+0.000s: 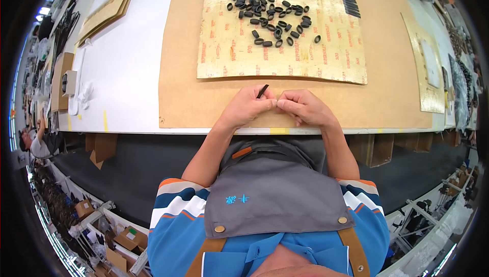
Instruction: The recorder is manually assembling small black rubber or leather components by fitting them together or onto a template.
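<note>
Left hand (pixel 251 106) pinches one black strip (pixel 262 91), right hand (pixel 305 107) curls, whether gripping I cannot tell, near dozens of black loops (pixel 254 21)

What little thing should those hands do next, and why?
Perhaps bend the short, narrow black strip into a loop: it juts straight from the bare left hand, the bare right hand meets that hand at the fingertips, and many small black oval rings lie on the yellowish rectangular board. What the fingertips pinch is hidden.
</note>
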`<state>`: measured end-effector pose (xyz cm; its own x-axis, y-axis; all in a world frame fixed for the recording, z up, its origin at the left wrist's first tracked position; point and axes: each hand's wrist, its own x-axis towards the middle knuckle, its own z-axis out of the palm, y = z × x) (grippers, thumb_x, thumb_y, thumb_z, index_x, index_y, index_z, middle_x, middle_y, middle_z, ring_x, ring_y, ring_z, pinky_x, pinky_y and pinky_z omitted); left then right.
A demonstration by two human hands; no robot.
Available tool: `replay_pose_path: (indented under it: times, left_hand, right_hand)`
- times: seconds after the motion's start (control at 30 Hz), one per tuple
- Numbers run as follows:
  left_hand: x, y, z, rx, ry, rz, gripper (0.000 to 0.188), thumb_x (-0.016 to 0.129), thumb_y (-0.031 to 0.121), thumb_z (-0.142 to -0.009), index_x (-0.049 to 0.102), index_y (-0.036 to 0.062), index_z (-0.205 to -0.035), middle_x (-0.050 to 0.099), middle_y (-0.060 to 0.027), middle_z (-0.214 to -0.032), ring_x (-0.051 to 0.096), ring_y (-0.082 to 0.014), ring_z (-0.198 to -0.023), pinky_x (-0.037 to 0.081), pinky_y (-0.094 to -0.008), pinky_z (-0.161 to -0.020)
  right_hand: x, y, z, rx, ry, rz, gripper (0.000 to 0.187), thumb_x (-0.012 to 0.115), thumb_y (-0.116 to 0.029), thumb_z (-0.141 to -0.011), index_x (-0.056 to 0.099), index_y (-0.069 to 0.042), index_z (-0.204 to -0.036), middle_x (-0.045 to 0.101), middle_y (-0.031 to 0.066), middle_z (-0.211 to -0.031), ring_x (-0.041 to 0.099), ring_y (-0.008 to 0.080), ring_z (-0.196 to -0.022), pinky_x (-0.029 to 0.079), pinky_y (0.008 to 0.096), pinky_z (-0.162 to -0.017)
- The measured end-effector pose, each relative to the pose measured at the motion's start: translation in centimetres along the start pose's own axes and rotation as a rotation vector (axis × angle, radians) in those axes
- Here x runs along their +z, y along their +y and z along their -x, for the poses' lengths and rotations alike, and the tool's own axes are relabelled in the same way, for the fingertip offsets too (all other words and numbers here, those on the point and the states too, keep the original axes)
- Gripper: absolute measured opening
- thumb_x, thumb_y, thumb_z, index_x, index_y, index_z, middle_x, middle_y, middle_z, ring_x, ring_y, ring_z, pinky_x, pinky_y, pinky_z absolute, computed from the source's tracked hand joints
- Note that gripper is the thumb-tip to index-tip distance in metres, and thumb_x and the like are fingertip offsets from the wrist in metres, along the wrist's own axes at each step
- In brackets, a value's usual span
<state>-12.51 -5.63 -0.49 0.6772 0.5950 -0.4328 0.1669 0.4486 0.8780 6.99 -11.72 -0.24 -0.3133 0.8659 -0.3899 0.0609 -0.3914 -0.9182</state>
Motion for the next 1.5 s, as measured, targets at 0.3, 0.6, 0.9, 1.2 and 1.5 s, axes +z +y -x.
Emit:
replay_pose_path:
  times: [0.3,0.6,0.9,1.2,1.5]
  left_hand:
    - [-0.9,0.2,-0.4,-0.021,-0.102,0.204,0.017,0.054,0.021,-0.093,0.055,0.0052,-0.085,0.037,0.0076,-0.057,0.03,-0.0024,-0.047,0.026,-0.0189,-0.042]
    - [1.1,-0.7,0.1,0.333,0.034,0.39,0.045,0.035,0.034,-0.1,0.05,-0.003,-0.122,0.056,-0.0065,-0.101,0.052,-0.0133,-0.091,0.044,-0.0274,-0.081]
    - [2.1,-2.1,-1.0,0.448,0.139,0.175,0.053,0.03,0.037,-0.101,0.038,-0.0026,-0.134,0.052,-0.012,-0.122,0.052,-0.0153,-0.102,0.044,-0.0274,-0.084]
    - [1.8,-2.1,-0.6,0.396,0.218,0.295,0.025,0.052,0.023,-0.095,0.06,-0.0008,-0.096,0.059,-0.0021,-0.08,0.055,-0.0077,-0.073,0.046,-0.0217,-0.069]
    - [1.8,-2.0,-0.2,0.327,0.251,0.145,0.019,0.062,0.018,-0.089,0.059,-0.0005,-0.093,0.058,0.0001,-0.074,0.053,-0.0047,-0.066,0.045,-0.0185,-0.061]
  right_hand:
    - [0.6,-0.3,-0.7,-0.065,0.064,-0.014,0.031,0.06,-0.028,-0.089,0.06,-0.003,-0.071,0.048,-0.0043,-0.054,0.042,0.0018,-0.042,0.032,0.0204,-0.037]
    - [-1.3,-5.2,-3.1,-0.244,0.607,0.496,0.025,0.065,-0.019,-0.085,0.056,0.002,-0.095,0.059,0.0037,-0.071,0.054,0.0064,-0.056,0.043,0.0209,-0.05]
    - [3.4,-0.9,-1.9,-0.276,0.35,-0.337,0.011,0.056,-0.01,-0.09,0.057,0.001,-0.094,0.059,0.0033,-0.073,0.057,0.0077,-0.06,0.049,0.0212,-0.055]
    - [2.2,-0.5,-1.1,-0.267,0.406,-0.325,0.01,0.058,-0.005,-0.088,0.056,0.003,-0.094,0.062,0.0061,-0.076,0.061,0.0095,-0.067,0.051,0.0217,-0.061]
    - [1.7,-0.8,-0.3,-0.243,0.261,-0.333,0.011,0.061,-0.006,-0.086,0.06,0.004,-0.09,0.064,0.0068,-0.078,0.062,0.01,-0.067,0.052,0.0227,-0.06]
